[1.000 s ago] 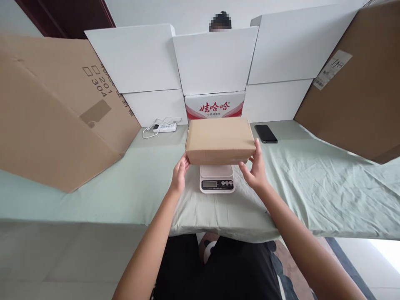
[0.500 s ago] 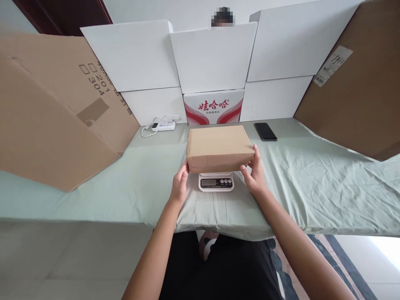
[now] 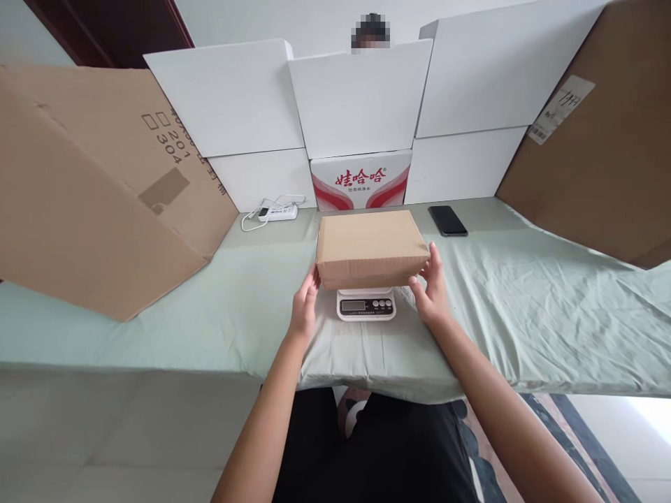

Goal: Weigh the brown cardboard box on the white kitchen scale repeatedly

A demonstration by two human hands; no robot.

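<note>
— Since the cardboard box [image 3: 371,248] is much wider than the kitchen scale [image 3: 365,304] it sits on, could it tip?
— I'd judge so. It overhangs the platform on both sides, so a lopsided load inside or an uneven push could rock it off onto the table [image 3: 524,307]. The soft, wrinkled pale green cloth under the scale might also let it sit unlevel.
— Are both hands gripping it?
— The left hand [image 3: 304,307] touches the near left corner, fingers loosely curled; the right hand [image 3: 430,290] is spread against the near right edge. Whether they bear any weight I cannot tell.
— Materials?
— Plain brown corrugated board, a flat rectangular carton with a seam along its near face. The scale is smooth white plastic with a small display and round buttons. A glossy black phone [image 3: 447,221] lies far right.
</note>
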